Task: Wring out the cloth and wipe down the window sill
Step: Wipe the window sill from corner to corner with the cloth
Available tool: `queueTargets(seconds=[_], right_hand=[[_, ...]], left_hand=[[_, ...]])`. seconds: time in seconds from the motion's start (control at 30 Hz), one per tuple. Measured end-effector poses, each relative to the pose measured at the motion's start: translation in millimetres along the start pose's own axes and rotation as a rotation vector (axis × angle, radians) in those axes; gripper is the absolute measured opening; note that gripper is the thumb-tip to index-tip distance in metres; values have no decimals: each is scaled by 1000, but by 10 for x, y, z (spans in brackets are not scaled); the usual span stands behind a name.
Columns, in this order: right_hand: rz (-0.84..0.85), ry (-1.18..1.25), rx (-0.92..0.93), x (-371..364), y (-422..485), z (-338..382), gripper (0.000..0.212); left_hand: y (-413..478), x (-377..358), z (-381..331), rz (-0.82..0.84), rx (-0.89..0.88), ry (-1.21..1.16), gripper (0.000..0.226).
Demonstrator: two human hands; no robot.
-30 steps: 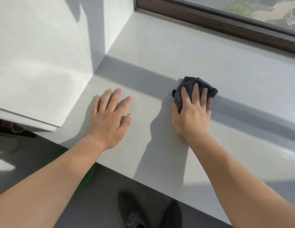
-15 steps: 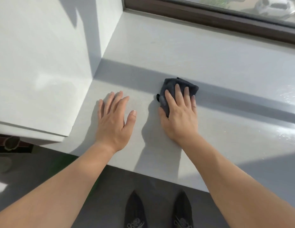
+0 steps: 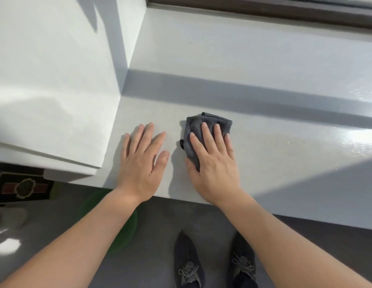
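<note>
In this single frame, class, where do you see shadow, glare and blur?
Head view: a broad shadow band crosses the window sill beyond the cloth; wet glare shines at the sill's right end; each hand, left hand and right hand, casts a shadow leftward; the green object on the floor is blurred.

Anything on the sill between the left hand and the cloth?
Nothing: in the head view, only bare window sill separates the left hand from the cloth.

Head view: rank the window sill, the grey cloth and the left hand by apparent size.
1. window sill
2. left hand
3. grey cloth, though the right hand covers part of it, so its full size is unsure.
</note>
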State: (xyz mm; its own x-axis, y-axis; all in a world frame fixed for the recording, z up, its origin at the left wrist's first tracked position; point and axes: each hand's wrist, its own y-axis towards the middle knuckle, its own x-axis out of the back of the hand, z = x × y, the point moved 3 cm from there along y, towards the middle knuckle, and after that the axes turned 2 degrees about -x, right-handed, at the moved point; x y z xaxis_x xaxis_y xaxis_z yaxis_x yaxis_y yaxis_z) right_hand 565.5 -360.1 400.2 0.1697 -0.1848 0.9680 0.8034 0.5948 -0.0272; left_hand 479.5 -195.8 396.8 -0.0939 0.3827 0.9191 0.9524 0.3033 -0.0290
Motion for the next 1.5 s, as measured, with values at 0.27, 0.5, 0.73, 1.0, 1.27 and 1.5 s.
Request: queueTargets(seconds=[0.27, 0.5, 0.73, 1.0, 1.27, 1.5], right_hand=[[38, -21, -4, 62, -445, -333, 61], [61, 60, 169, -86, -430, 526, 59], [32, -14, -25, 242, -997, -684, 59], [9, 16, 9, 234, -904, -349, 59], [-91, 15, -399, 489, -715, -1450, 65], [45, -32, 104, 365, -254, -1042, 62]], left_hand=[[-43, 61, 38, 14, 8, -47, 75], [-3, 124, -1, -53, 87, -159, 70], [107, 125, -480, 0, -10, -182, 68], [216, -109, -846, 17, -29, -157, 69], [326, -198, -1047, 33, -68, -95, 66], [281, -323, -1094, 53, -76, -37, 71]])
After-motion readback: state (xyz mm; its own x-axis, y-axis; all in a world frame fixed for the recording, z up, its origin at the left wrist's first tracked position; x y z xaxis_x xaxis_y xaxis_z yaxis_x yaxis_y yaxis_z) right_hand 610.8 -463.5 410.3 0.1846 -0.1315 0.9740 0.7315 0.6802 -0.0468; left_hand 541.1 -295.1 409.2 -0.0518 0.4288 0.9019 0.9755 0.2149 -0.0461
